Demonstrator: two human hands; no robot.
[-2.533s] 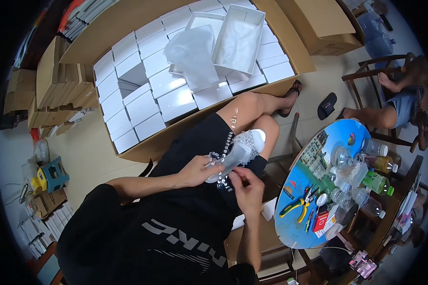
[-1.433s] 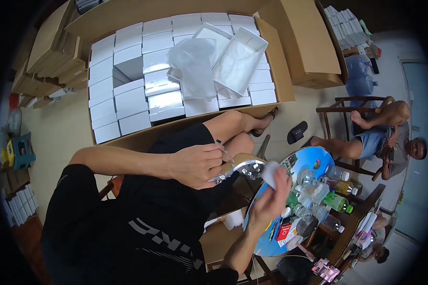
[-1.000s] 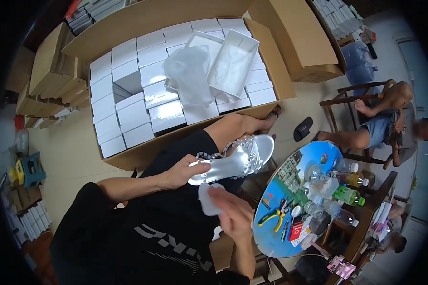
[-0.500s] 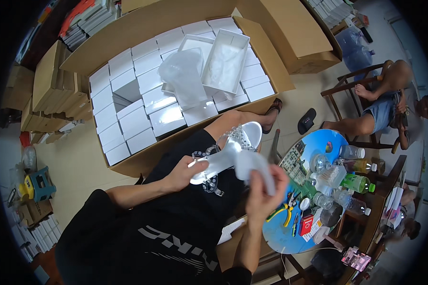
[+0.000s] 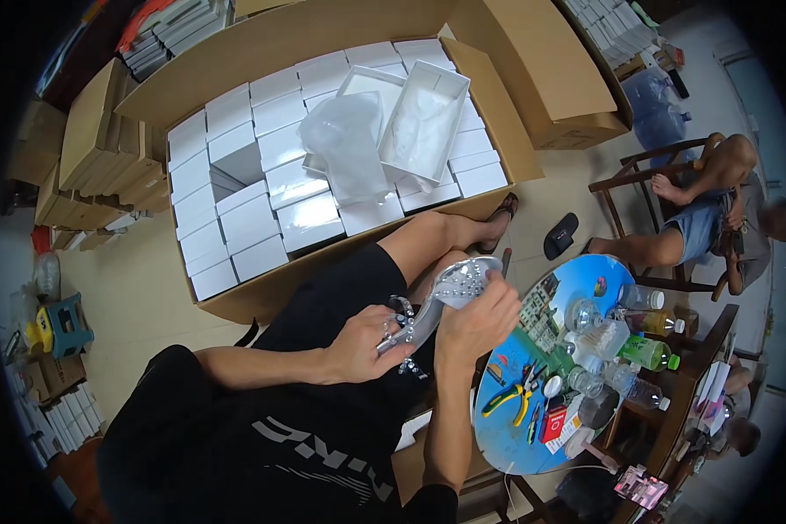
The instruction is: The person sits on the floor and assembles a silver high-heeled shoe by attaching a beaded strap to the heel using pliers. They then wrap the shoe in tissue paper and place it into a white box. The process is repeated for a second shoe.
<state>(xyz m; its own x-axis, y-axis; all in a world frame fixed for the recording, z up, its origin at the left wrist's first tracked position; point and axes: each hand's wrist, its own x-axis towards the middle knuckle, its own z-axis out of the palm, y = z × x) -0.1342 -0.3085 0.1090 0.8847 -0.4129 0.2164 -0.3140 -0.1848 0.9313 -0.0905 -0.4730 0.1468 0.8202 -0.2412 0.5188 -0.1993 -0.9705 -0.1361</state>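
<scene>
A silver sandal (image 5: 425,318) with clear, studded straps is over my lap. My left hand (image 5: 363,348) is closed round its heel end, beside the dangling ankle strap. At the toe end, my right hand (image 5: 479,325) pinches a thin white pad (image 5: 456,300) against the studded front strap. My fingers partly hide the pad, so I cannot tell how far it reaches under the strap. Beyond my knees, an open white shoebox (image 5: 427,122) and a frosted plastic bag (image 5: 345,144) lie on rows of closed white boxes (image 5: 279,150).
A large cardboard carton (image 5: 358,229) holds the white boxes. At my right, a round blue table (image 5: 506,437) bears pliers (image 5: 520,397), several bottles (image 5: 646,354) and a red pack (image 5: 553,424). Another person (image 5: 686,231) sits farther right. A black slipper (image 5: 561,234) lies on the floor.
My right hand has brought the white pad onto the sandal's front strap. The sandal has turned and tilted, and my left hand has shifted slightly right and down with its heel end.
</scene>
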